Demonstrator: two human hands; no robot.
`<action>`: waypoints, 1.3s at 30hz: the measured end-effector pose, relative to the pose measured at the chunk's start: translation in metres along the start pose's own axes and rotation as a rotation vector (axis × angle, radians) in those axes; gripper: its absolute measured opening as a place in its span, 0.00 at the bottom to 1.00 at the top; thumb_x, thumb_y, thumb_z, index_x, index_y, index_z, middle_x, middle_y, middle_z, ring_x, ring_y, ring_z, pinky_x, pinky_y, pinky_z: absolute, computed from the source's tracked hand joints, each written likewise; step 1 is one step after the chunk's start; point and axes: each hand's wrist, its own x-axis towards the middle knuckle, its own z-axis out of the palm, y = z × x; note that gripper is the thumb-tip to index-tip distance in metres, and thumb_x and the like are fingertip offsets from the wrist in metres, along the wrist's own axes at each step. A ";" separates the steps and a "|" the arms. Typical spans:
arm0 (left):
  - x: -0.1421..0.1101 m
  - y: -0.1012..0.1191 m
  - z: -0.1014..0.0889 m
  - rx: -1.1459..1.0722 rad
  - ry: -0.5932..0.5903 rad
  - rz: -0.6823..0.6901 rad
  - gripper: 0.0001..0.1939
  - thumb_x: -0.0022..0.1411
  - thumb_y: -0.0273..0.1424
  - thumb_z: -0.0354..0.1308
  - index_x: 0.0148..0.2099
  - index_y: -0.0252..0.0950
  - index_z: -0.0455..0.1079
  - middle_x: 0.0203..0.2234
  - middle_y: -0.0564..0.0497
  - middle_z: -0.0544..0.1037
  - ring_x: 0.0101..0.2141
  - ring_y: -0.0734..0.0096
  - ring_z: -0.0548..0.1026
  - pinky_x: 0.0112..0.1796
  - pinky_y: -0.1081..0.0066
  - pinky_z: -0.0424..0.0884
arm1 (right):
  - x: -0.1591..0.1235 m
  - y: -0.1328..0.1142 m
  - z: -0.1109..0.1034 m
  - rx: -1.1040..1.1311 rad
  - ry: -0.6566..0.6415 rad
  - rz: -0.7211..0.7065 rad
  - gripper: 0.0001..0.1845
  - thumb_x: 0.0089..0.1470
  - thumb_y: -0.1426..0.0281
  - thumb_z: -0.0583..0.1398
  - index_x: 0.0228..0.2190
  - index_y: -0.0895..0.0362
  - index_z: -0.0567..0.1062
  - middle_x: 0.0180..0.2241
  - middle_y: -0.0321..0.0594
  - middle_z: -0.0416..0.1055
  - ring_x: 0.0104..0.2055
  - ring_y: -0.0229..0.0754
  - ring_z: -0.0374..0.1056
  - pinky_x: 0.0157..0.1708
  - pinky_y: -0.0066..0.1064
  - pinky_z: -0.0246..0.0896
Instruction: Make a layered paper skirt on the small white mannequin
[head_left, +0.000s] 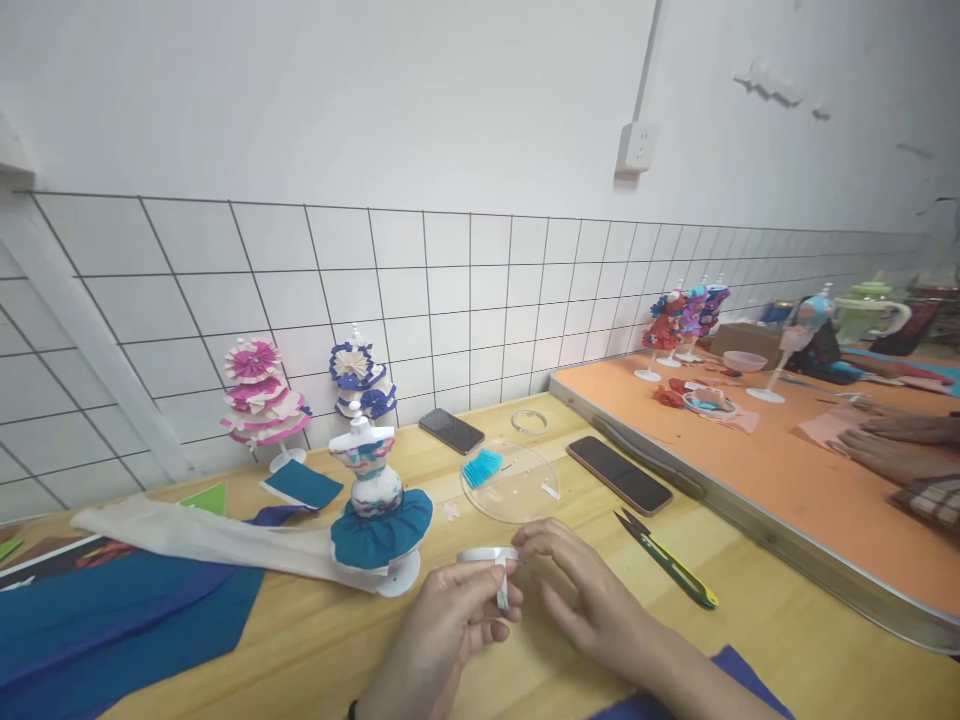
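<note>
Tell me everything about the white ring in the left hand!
The white ring looks like a thin roll of tape, smooth and shiny, seen nearly edge-on. A pale strip hangs near its right side. The left hand grips it above the wooden table. The right hand is close; I can't tell whether it touches.

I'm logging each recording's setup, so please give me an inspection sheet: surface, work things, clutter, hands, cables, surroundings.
Surface: wooden table; orange tabletop alongside.
Work things: white tape roll; doll stand with teal skirt nearby.
Clutter: phone, second phone, snips, clear dish holding blue strips, teal fabric.
Hands: left hand pinches the white tape roll; right hand at its edge, contact unclear.
Cables: nothing seen.
Surroundings: white wall with socket; another person's hand at the orange tabletop.
</note>
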 end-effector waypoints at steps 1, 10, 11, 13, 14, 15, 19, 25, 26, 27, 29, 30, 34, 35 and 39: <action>0.000 0.000 -0.001 0.007 -0.001 0.019 0.12 0.55 0.33 0.59 0.37 0.29 0.75 0.28 0.46 0.75 0.29 0.73 0.70 0.31 0.74 0.63 | 0.000 -0.004 0.000 0.019 0.028 0.000 0.14 0.52 0.81 0.51 0.39 0.54 0.63 0.38 0.43 0.67 0.42 0.42 0.64 0.41 0.35 0.62; -0.004 0.002 0.004 0.057 -0.036 0.060 0.13 0.56 0.37 0.57 0.35 0.33 0.76 0.32 0.46 0.75 0.35 0.69 0.70 0.37 0.73 0.64 | 0.000 -0.012 0.012 -0.017 0.053 0.032 0.04 0.53 0.74 0.56 0.31 0.55 0.64 0.28 0.39 0.67 0.30 0.40 0.63 0.29 0.30 0.59; -0.004 0.002 0.004 0.054 -0.035 0.055 0.13 0.56 0.37 0.57 0.36 0.33 0.76 0.32 0.46 0.75 0.36 0.69 0.70 0.38 0.72 0.64 | -0.001 -0.011 0.013 -0.026 0.060 0.030 0.04 0.53 0.74 0.56 0.30 0.55 0.64 0.27 0.38 0.67 0.29 0.39 0.62 0.29 0.30 0.58; -0.004 0.002 0.005 0.049 -0.030 0.046 0.13 0.55 0.37 0.57 0.37 0.34 0.76 0.32 0.46 0.76 0.37 0.67 0.71 0.38 0.72 0.64 | -0.001 -0.011 0.014 -0.036 0.065 0.030 0.03 0.54 0.74 0.55 0.29 0.55 0.64 0.27 0.38 0.67 0.29 0.39 0.62 0.28 0.29 0.58; -0.004 0.002 0.005 0.048 -0.025 0.045 0.13 0.55 0.37 0.57 0.38 0.34 0.76 0.33 0.45 0.76 0.38 0.66 0.71 0.38 0.72 0.64 | -0.001 -0.011 0.014 -0.036 0.065 0.032 0.03 0.54 0.75 0.55 0.30 0.55 0.65 0.27 0.39 0.67 0.29 0.39 0.63 0.28 0.29 0.58; -0.004 0.002 0.005 0.050 -0.017 0.048 0.13 0.55 0.36 0.58 0.38 0.34 0.76 0.34 0.45 0.76 0.38 0.66 0.70 0.38 0.72 0.64 | -0.001 -0.012 0.014 -0.033 0.064 0.031 0.04 0.55 0.76 0.54 0.30 0.55 0.66 0.27 0.39 0.67 0.29 0.39 0.63 0.28 0.29 0.58; -0.003 0.003 0.003 0.049 0.012 0.080 0.09 0.54 0.33 0.60 0.31 0.33 0.77 0.31 0.46 0.77 0.33 0.72 0.70 0.34 0.76 0.64 | 0.000 -0.013 0.013 -0.017 0.033 0.030 0.07 0.55 0.77 0.53 0.31 0.56 0.69 0.26 0.39 0.68 0.28 0.38 0.64 0.28 0.28 0.57; 0.000 0.003 0.004 0.034 0.039 0.113 0.07 0.51 0.30 0.61 0.27 0.31 0.75 0.26 0.47 0.76 0.29 0.73 0.70 0.33 0.74 0.66 | 0.001 -0.012 0.014 0.085 -0.018 0.089 0.09 0.56 0.74 0.52 0.29 0.56 0.72 0.25 0.40 0.69 0.28 0.37 0.65 0.28 0.27 0.59; 0.000 0.003 0.005 0.051 0.063 0.113 0.07 0.50 0.30 0.62 0.26 0.30 0.75 0.25 0.47 0.76 0.29 0.72 0.70 0.34 0.73 0.67 | 0.001 -0.012 0.014 0.087 -0.020 0.101 0.09 0.56 0.74 0.52 0.29 0.56 0.72 0.25 0.39 0.69 0.28 0.37 0.65 0.28 0.27 0.59; 0.001 0.003 0.005 0.069 0.092 0.113 0.07 0.49 0.31 0.63 0.26 0.30 0.75 0.24 0.47 0.76 0.28 0.72 0.71 0.34 0.72 0.67 | 0.001 -0.011 0.014 0.083 -0.019 0.113 0.09 0.57 0.73 0.52 0.29 0.56 0.72 0.25 0.40 0.69 0.27 0.37 0.65 0.28 0.27 0.60; 0.003 0.002 0.005 0.100 0.139 0.113 0.08 0.47 0.32 0.64 0.24 0.31 0.74 0.23 0.49 0.76 0.27 0.73 0.70 0.35 0.71 0.68 | 0.000 -0.010 0.013 0.071 -0.018 0.137 0.10 0.57 0.73 0.52 0.28 0.56 0.73 0.24 0.40 0.69 0.27 0.38 0.65 0.28 0.27 0.59; 0.005 0.002 0.004 0.118 0.154 0.116 0.08 0.46 0.32 0.64 0.24 0.31 0.74 0.23 0.49 0.75 0.27 0.73 0.70 0.35 0.70 0.68 | 0.000 -0.010 0.013 0.064 -0.013 0.145 0.10 0.57 0.73 0.52 0.28 0.57 0.73 0.24 0.39 0.69 0.27 0.38 0.65 0.27 0.27 0.59; 0.010 0.001 0.002 0.206 0.196 0.128 0.07 0.45 0.31 0.63 0.24 0.31 0.72 0.22 0.51 0.74 0.26 0.72 0.71 0.34 0.69 0.69 | 0.001 -0.008 0.013 0.041 0.028 0.124 0.10 0.56 0.74 0.53 0.25 0.57 0.71 0.23 0.38 0.69 0.25 0.37 0.64 0.26 0.27 0.58; 0.010 0.000 0.002 0.219 0.206 0.125 0.07 0.44 0.30 0.63 0.23 0.31 0.72 0.21 0.51 0.74 0.25 0.72 0.70 0.33 0.69 0.69 | 0.001 -0.008 0.013 0.037 0.044 0.111 0.10 0.56 0.74 0.53 0.25 0.57 0.71 0.23 0.38 0.69 0.25 0.37 0.64 0.25 0.26 0.58; 0.007 0.000 0.002 0.210 0.209 0.099 0.03 0.44 0.26 0.60 0.23 0.32 0.69 0.21 0.53 0.71 0.25 0.73 0.70 0.34 0.69 0.69 | 0.001 -0.007 0.012 0.018 0.072 0.040 0.09 0.56 0.75 0.53 0.29 0.57 0.72 0.24 0.40 0.69 0.26 0.37 0.65 0.25 0.26 0.59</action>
